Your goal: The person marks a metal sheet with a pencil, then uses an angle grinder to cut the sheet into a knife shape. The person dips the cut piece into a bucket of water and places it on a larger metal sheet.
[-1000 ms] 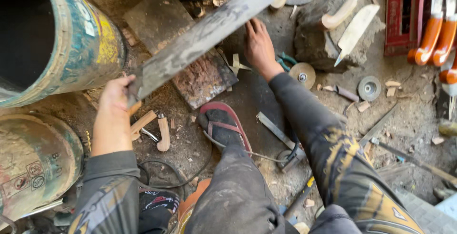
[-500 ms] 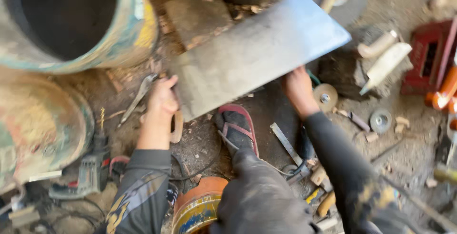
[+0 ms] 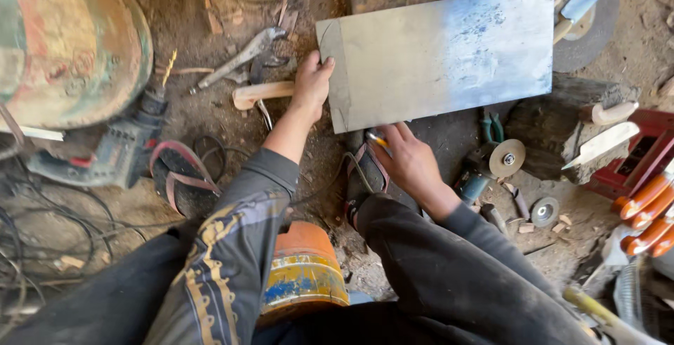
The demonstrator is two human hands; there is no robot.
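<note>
Flat steel sheet lying over the dirt floor, left hand gripping its left edge, fingers curled over, right hand at its lower edge pinching a pencil, angle grinder just beside, drill well apart by the floor's left edge.

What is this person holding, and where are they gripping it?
The left hand grips the metal sheet at its left edge. The right hand holds a small pencil-like marker at the lower edge.
</note>
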